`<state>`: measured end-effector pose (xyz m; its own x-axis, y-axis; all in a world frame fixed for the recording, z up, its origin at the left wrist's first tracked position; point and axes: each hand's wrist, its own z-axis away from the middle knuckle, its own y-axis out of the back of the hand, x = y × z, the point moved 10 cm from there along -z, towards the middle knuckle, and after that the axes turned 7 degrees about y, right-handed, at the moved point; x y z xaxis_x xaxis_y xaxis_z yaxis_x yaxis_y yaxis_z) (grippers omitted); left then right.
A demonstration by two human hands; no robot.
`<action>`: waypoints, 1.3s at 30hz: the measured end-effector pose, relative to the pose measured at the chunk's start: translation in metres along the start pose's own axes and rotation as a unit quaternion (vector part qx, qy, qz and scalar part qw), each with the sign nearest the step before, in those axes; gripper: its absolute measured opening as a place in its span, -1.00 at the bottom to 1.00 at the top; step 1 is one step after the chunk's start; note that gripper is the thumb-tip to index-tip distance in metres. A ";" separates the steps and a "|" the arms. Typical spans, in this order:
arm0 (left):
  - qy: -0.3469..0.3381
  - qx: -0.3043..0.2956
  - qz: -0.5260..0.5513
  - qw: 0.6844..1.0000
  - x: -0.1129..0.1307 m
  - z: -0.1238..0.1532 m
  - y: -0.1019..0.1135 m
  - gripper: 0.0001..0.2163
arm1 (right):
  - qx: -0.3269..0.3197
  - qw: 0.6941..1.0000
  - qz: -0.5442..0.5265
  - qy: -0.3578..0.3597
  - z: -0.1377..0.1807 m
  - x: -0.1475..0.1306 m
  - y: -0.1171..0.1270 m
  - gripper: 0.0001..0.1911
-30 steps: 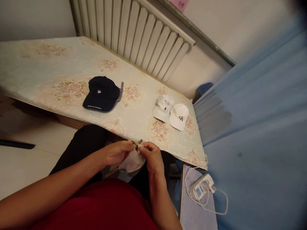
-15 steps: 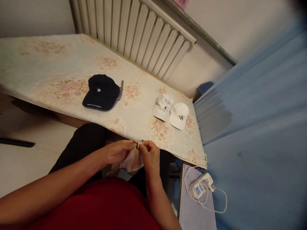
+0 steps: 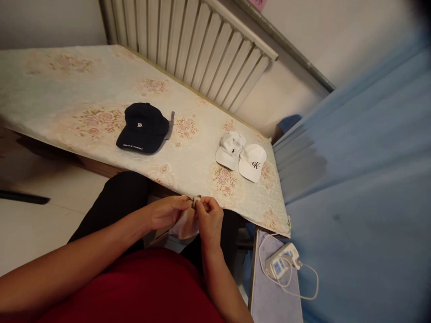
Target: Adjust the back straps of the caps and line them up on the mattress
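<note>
Above my lap, my left hand [image 3: 168,211] and my right hand [image 3: 209,220] meet, fingertips almost touching. Between them is the short strap [image 3: 197,200] of a pale pinkish cap [image 3: 184,225], whose body hangs below, partly hidden by my hands. My left thumb and fingers pinch the small metal buckle [image 3: 192,204]. The right thumb and forefinger grip the strap just beside it. On the table in front lie a navy cap [image 3: 144,128] with its grey strap sticking out, a white cap with a small dark logo [image 3: 230,150], and a white cap with black letters [image 3: 252,163].
The table [image 3: 188,172] has a floral cloth and stands against a radiator [image 3: 188,49]. At the right hangs a blue curtain [image 3: 363,179]. A white power strip [image 3: 282,261] with a looped cable lies on a small side stand [image 3: 269,303].
The hands stay together at the strap and buckle, with only a slight shift of the fingers. The view has moved a little; the caps on the table lie as before.
</note>
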<state>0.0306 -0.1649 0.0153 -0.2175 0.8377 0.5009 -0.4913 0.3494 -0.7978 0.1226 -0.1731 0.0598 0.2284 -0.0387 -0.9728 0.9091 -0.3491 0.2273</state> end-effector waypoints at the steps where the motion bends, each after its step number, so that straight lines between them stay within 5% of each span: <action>1: 0.002 0.004 0.002 1.000 -0.001 0.000 0.002 -0.73 | 0.003 1.000 0.004 0.003 0.001 0.000 0.000 -0.87; 22: -0.002 0.045 0.007 0.999 -0.001 -0.001 0.017 -0.74 | -0.028 0.996 0.061 0.054 -0.001 -0.005 0.000 -0.84; 39: -0.016 0.035 0.033 0.999 -0.001 -0.005 0.020 -0.74 | -0.070 0.997 0.035 0.013 -0.003 0.002 0.001 -0.87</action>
<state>0.0251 -0.1569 -0.0033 -0.2774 0.8443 0.4585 -0.5319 0.2625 -0.8051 0.1254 -0.1709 0.0579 0.3010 -0.0339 -0.9530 0.9298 -0.2118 0.3011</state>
